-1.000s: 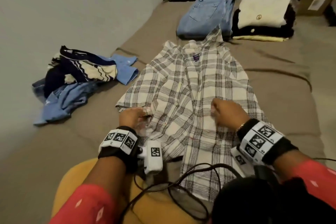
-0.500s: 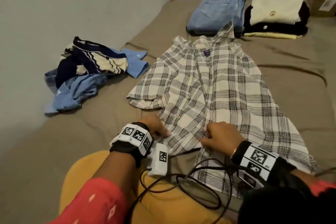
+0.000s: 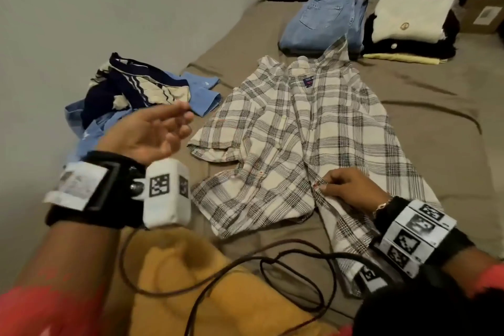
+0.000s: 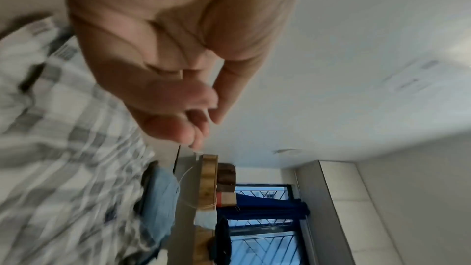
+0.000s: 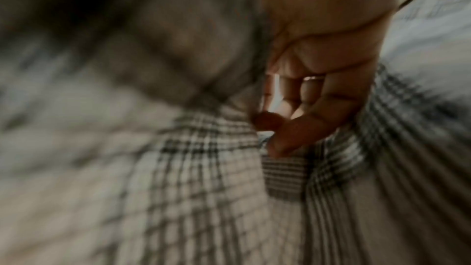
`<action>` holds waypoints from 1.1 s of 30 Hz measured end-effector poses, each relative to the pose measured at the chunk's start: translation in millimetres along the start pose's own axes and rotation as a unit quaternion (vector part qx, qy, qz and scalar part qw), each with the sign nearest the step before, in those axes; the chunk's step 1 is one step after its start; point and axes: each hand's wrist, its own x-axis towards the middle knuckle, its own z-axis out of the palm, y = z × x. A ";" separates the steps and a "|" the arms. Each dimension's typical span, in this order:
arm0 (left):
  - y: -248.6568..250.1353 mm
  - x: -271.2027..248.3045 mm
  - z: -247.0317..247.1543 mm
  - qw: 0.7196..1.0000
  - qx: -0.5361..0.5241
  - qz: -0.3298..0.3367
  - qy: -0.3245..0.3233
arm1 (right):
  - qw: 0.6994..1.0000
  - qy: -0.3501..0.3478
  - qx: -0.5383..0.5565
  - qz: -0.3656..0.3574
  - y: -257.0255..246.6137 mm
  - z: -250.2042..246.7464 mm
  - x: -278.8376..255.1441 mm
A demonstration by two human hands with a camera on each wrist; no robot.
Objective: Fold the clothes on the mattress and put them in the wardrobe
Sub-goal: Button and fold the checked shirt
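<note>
A cream and black plaid shirt lies spread face up on the brown mattress, collar at the far end. My right hand pinches its front placket near the hem; the right wrist view shows the curled fingers on the plaid shirt. My left hand hovers palm up, left of the shirt, above the mattress, fingers relaxed and holding nothing. In the blurred left wrist view the left hand is empty beside the plaid shirt.
A heap of unfolded blue and navy clothes lies by the left wall. Folded jeans and a stack of folded tops sit at the mattress's far end. Dark cables cross a yellow cushion near me.
My left hand has let go of the shirt's left side and risen, palm up, toward the left. My right hand stays pinched on the front placket.
</note>
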 end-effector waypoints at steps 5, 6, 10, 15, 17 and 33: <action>10.3 13.9 12.7 0.906 0.400 -0.008 0.134 | 0.986 0.011 0.164 0.032 0.2 18.2 8.0; 2.5 24.6 21.7 0.874 0.473 -0.033 0.107 | 0.982 0.014 0.185 0.030 -0.4 19.7 8.4; -36.6 72.2 62.2 0.794 0.600 -0.094 0.018 | 0.978 0.036 0.205 0.015 2.5 19.7 10.1; -92.1 119.3 77.0 0.755 0.652 -0.074 0.021 | 0.971 0.037 0.231 0.043 5.8 11.6 16.3; -108.0 126.2 76.6 0.730 0.677 -0.071 0.059 | 0.968 0.026 0.244 0.044 4.6 10.5 18.3; -110.2 66.0 115.1 0.949 0.304 0.076 0.047 | 0.978 0.041 0.203 -0.014 -12.6 20.0 12.9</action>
